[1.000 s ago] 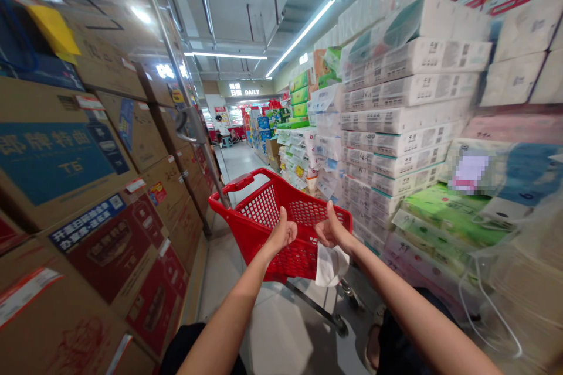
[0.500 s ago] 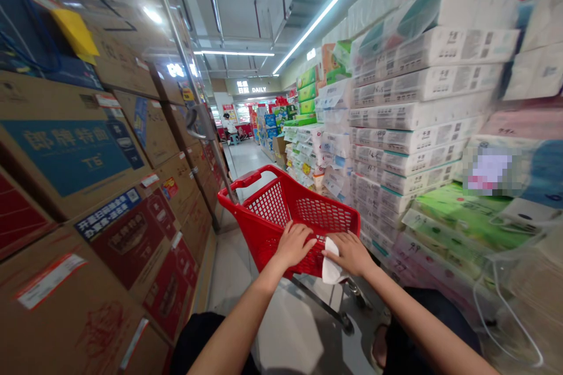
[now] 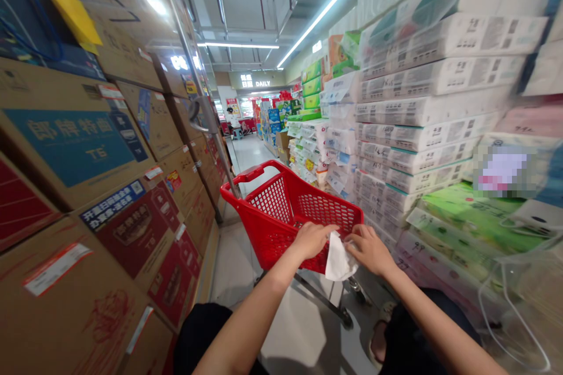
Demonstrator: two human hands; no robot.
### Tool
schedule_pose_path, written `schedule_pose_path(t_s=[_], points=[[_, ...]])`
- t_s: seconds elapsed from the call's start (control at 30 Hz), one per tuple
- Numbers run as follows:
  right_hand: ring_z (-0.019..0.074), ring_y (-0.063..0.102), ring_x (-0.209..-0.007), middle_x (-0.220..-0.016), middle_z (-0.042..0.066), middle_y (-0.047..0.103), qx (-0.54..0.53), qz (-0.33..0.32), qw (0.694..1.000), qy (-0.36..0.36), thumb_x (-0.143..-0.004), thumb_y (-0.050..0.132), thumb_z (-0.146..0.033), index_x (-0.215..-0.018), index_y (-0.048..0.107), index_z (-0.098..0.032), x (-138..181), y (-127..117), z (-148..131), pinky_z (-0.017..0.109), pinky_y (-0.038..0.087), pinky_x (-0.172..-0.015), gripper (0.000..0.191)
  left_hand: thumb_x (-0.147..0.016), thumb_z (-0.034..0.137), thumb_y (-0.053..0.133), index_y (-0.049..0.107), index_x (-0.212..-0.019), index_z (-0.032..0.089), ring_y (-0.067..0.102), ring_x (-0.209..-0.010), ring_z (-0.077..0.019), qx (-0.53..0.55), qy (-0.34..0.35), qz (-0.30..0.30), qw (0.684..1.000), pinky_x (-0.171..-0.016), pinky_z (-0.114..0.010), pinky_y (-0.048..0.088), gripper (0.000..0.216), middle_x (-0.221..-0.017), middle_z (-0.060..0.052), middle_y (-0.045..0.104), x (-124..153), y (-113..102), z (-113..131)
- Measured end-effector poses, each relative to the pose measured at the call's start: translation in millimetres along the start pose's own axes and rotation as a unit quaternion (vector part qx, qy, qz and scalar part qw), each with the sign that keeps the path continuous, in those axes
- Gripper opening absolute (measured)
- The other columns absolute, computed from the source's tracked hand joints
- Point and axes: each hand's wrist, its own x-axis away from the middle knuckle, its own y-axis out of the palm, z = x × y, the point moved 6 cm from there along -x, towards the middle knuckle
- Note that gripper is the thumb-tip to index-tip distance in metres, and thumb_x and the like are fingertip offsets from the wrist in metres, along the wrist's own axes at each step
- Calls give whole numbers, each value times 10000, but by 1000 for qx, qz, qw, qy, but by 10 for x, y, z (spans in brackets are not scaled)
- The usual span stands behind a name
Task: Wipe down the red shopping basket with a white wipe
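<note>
A white tissue hangs between my two hands at the near end of a red plastic shopping cart. My left hand stretches along the cart's near rim, its fingertips and thumb closed on the tissue's upper left corner. On the other side, my right hand has its fingers bent, with thumb and fingertips pinching the tissue's right edge. Behind the hands shows the basket's perforated wall. The basket's bottom is mostly hidden from me.
Stacked cardboard cartons line the left side, beside a metal pole. Tall piles of wrapped tissue packs and green packages crowd the right. A cart wheel rests on the floor near my foot. The aisle runs ahead.
My left hand has moved right from the cart's rim to the tissue. My right hand has shifted slightly right and bent its fingers, and the tissue has spread between the hands.
</note>
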Motion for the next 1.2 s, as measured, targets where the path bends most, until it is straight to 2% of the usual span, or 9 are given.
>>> schedule_pose_path(t_s=[0.13, 0.3, 0.47, 0.6, 0.67, 0.73, 0.93, 1.03, 1.2], points=[[254, 556, -911, -931, 87, 632, 8, -45, 999, -2, -888, 542, -504, -844, 745, -276, -32, -81, 16, 402, 447, -828, 309, -922, 252, 456, 716, -1099, 366, 675, -961, -234, 69, -44, -47, 996, -896, -353, 483, 335, -1027, 11, 745, -90, 79, 14], [205, 586, -797, -857, 31, 657, -149, 30, 985, 78, -865, 557, -450, -812, 665, -262, -73, -244, 76, 316, 434, -707, 223, -910, 296, 486, 739, -1048, 291, 679, -988, -211, 170, -179, 89, 965, -895, -296, 491, 288, -1011, -17, 750, 23, -120, -141], [175, 550, -666, -694, -20, 579, -406, 274, 838, 240, -831, 516, -507, -784, 548, -250, 253, -309, 245, 300, 463, -649, 264, -884, 315, 539, 689, -958, 209, 695, -881, -174, 318, -211, 240, 893, -787, -258, 524, 198, -937, -29, 730, 271, -346, -379], [195, 625, -770, -814, -22, 618, -610, 259, 687, 297, -750, 566, -494, -793, 503, -261, 674, 104, 217, 323, 528, -653, 246, -815, 219, 569, 645, -1024, 190, 675, -720, -133, 396, -207, 225, 865, -646, -212, 503, 224, -865, -9, 703, 517, -280, -544], [202, 635, -762, -809, -17, 609, -631, 237, 650, 351, -747, 559, -533, -774, 475, -257, 854, 304, 249, 342, 543, -645, 290, -788, 182, 568, 652, -1066, 189, 634, -642, -120, 383, -210, 194, 879, -607, -205, 480, 291, -788, 7, 686, 633, -209, -603], [196, 620, -702, -788, -19, 594, -579, 221, 678, 396, -741, 576, -579, -841, 493, -261, 938, 381, 335, 352, 545, -621, 343, -761, 146, 568, 666, -1085, 189, 627, -673, -125, 366, -206, 174, 891, -629, -213, 481, 341, -840, -6, 699, 720, -157, -649], [272, 579, -1009, -1013, 69, 649, -177, 112, 963, 170, -864, 494, -592, -1252, 594, -300, 355, -33, 319, 477, 444, -947, 496, -747, 114, 554, 667, -1161, 203, 629, -768, -141, 330, -188, 125, 917, -723, -247, 502, 438, -1054, -37, 709, 792, -103, -702], [315, 486, -1197, -1164, 88, 656, -7, 15, 995, 101, -902, 425, -608, -1284, 618, -350, -58, -76, 235, 508, 334, -1044, 500, -761, 138, 572, 659, -1195, 223, 643, -849, -163, 317, -181, 110, 924, -793, -270, 510, 450, -1100, -36, 704, 789, -103, -690], [317, 599, -1065, -904, 92, 740, 23, -155, 981, 112, -817, 603, -505, -983, 773, -308, -579, 259, 246, 538, 254, -1082, 309, -828, 236, 577, 618, -1265, 259, 654, -908, -174, 294, -183, 94, 934, -854, -289, 515, 439, -1191, -23, 683, 817, -96, -673]])
